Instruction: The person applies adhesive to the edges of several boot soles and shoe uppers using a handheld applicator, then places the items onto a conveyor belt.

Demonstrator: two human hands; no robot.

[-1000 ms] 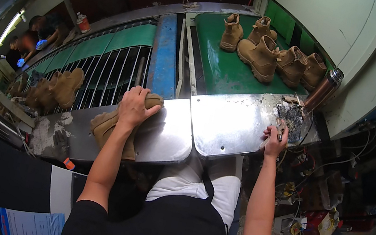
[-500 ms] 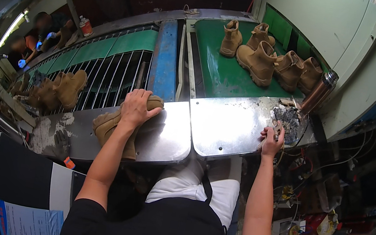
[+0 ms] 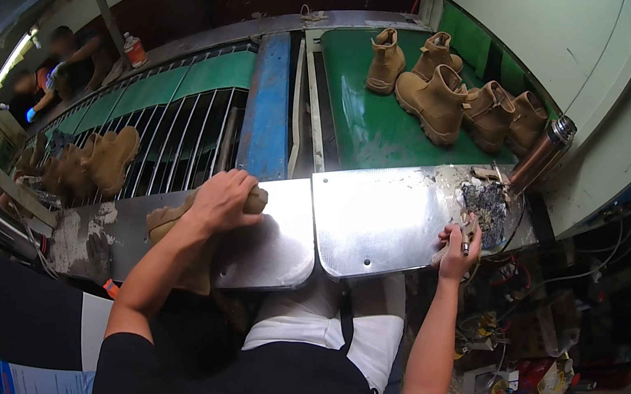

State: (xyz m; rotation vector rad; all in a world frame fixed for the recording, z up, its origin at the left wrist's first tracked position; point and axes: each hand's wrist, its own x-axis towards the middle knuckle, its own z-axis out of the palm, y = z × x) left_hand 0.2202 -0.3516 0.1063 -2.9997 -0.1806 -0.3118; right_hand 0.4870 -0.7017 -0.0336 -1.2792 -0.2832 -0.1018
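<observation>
A tan ankle boot (image 3: 196,271) lies on its side on the metal worktop left of the middle. My left hand (image 3: 223,202) is closed over it, hiding much of its middle. At the worktop's right end my right hand (image 3: 457,258) is closed round a small metal tool (image 3: 467,241) with a slim shaft. Its exact kind is too small to make out. Just beyond that hand is a dark, crusted patch (image 3: 485,207) on the worktop.
Several tan boots (image 3: 431,104) stand on the green belt (image 3: 351,132) at the back right, near a copper-coloured flask (image 3: 541,155). More boots (image 3: 111,159) sit on the roller rack at left. Cables hang below right. Two people work at far left.
The view has shifted slightly. My left hand and the boot sit a little nearer and further left. My right hand has turned slightly, and the tool shows more plainly.
</observation>
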